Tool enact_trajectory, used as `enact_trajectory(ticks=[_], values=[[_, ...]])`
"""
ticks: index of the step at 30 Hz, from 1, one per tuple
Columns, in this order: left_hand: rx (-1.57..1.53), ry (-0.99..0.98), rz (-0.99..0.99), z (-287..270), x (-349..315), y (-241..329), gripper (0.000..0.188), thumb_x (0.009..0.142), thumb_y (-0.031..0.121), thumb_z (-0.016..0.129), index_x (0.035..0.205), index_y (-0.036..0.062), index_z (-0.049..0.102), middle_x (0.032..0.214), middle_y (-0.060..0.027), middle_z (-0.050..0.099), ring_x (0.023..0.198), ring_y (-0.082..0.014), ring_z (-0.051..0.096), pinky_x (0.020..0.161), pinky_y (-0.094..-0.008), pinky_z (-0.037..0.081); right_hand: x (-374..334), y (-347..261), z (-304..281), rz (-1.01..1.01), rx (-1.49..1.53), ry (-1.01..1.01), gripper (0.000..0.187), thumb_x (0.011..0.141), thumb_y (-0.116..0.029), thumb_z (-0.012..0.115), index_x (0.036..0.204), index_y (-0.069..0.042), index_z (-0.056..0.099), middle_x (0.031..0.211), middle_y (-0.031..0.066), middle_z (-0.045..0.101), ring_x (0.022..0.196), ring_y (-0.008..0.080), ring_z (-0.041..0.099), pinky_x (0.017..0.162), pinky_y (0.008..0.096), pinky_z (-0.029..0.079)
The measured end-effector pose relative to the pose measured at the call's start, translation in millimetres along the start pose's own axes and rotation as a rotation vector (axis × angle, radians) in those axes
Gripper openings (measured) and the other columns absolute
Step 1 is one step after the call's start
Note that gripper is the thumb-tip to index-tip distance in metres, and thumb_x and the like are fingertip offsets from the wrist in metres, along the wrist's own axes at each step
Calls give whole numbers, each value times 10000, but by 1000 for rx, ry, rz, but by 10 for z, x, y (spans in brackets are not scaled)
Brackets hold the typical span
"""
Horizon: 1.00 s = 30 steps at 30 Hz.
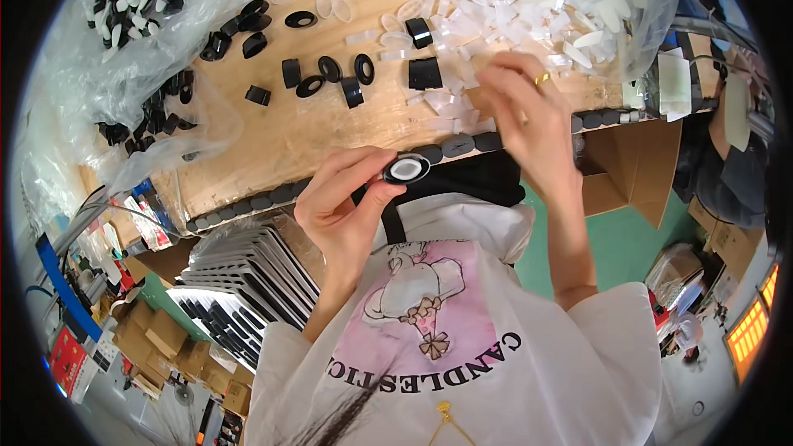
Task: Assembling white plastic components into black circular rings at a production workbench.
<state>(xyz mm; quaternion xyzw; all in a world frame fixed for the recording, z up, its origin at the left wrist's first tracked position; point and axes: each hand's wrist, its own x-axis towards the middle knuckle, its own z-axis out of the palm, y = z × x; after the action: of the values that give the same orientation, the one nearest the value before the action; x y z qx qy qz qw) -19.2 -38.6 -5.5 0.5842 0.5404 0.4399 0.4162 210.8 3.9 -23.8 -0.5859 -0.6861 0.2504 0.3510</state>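
Note:
Between the thumb and fingers of my left hand (pixel 343 198), just off the table's front edge, is a small black oval ring (pixel 406 168) with a whitish inside. My right hand (pixel 529 111), wearing a gold-coloured ring, hovers at the near side of a spread of translucent plastic pieces (pixel 475 29). Its fingers are bent and smeared by motion, so whether they hold anything is unclear. Left of that hand lie two black pieces (pixel 425 73). Several more black oval rings (pixel 330 68) are scattered on the table further left.
Clear plastic bags with black parts (pixel 136 0) cover the table's left side. Off-white oval pieces (pixel 578 0) are heaped at the far right. Dark round pads (pixel 457 145) line the table's front edge (pixel 223 190). Stacked trays (pixel 248 281) stand below left; a cardboard box (pixel 632 165) below right.

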Motion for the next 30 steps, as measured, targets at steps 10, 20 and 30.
enact_trajectory(ticks=[10, 20, 30], values=[[-247, 132, -363, 66, 8, 241, 267, 785, -49, 754, 1049, -22, 725, 826, -73, 687, 707, -128, 653, 653, -204, 484, 53, 376, 51, -64, -115, -44, 254, 784, 159, 584, 986, 16, 637, 975, 111, 625, 861, 290, 630, 730, 338, 518], [111, 72, 202, 12, 28, 249, 336, 688, -39, 791, 1018, -1, 742, 781, -97, 700, 650, -168, 648, 578, -240, 502, -57, -580, -200, -35, 507, 200, 176, 702, 105, 690, 860, 49, 634, 861, 139, 635, 726, 211, 586, 635, 277, 458], [135, 32, 335, 27, 30, 267, 410, 636, -32, 816, 1036, 3, 735, 926, -125, 700, 770, -207, 681, 624, -264, 553, -113, -831, -71, -304, 317, 147, 312, 570, 131, 703, 858, 14, 679, 881, 122, 621, 666, 243, 562, 547, 310, 457]])
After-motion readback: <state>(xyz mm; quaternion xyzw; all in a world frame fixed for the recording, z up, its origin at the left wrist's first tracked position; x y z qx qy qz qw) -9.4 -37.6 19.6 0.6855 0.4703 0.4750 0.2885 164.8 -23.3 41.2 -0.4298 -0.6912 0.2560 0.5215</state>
